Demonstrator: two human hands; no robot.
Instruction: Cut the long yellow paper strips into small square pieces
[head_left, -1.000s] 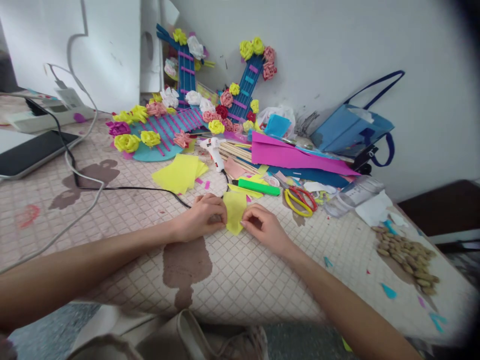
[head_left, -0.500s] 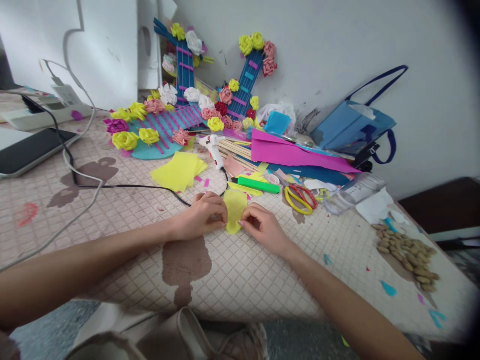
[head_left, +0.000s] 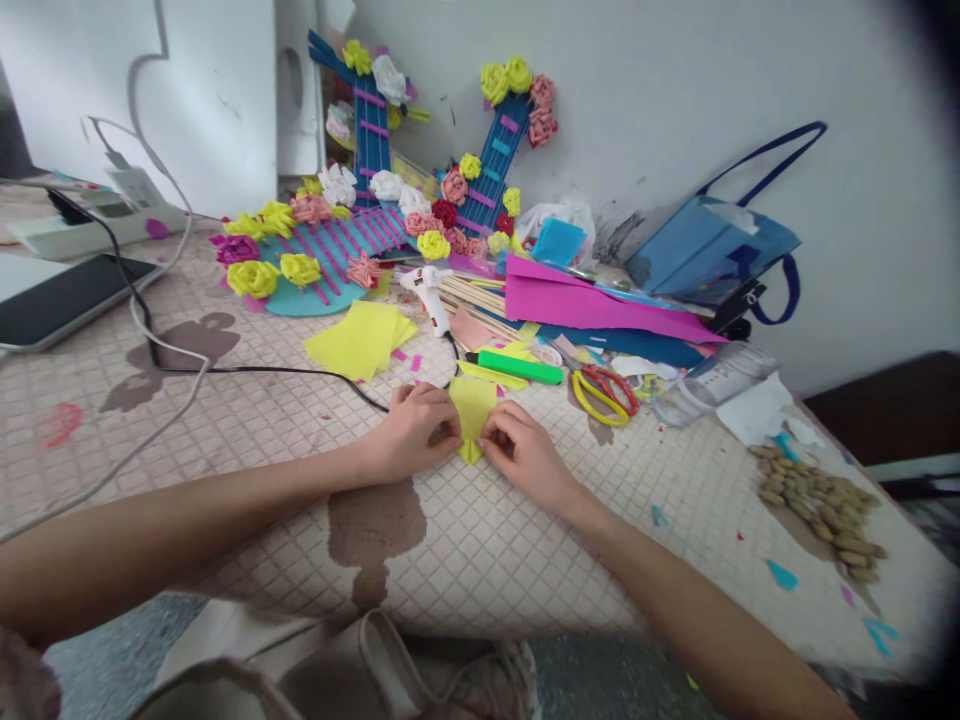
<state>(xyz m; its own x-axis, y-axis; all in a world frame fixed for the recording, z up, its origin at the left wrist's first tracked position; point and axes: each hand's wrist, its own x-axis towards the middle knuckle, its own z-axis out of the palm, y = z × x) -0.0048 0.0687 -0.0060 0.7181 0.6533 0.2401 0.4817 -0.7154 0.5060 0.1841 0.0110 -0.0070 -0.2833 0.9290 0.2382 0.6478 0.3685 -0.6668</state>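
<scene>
A small piece of yellow paper (head_left: 473,402) is held between my two hands over the patterned tablecloth, its lower end gathered into creases. My left hand (head_left: 421,428) pinches its left edge near the bottom, fingers curled. On the opposite side, my right hand (head_left: 525,450) pinches the lower right edge between thumb and index finger. A green marker (head_left: 521,367) lies just beyond the paper. Further up is a white glue gun (head_left: 429,300). Several loose yellow sheets (head_left: 361,340) lie to the upper left of my left hand.
Paper-flower decorations (head_left: 315,262) stand at the back. Scissors (head_left: 604,393), wooden sticks (head_left: 480,298) and magenta paper (head_left: 592,305) lie behind my right hand. Peanuts (head_left: 821,505) are at the right, near a blue bag (head_left: 712,250). A black cable (head_left: 285,371) runs left; a tablet (head_left: 67,300) lies there.
The lower end of the yellow paper has been drawn together into creases. My hands have come slightly closer at the bottom edge, both still pinching. The view has shifted slightly.
</scene>
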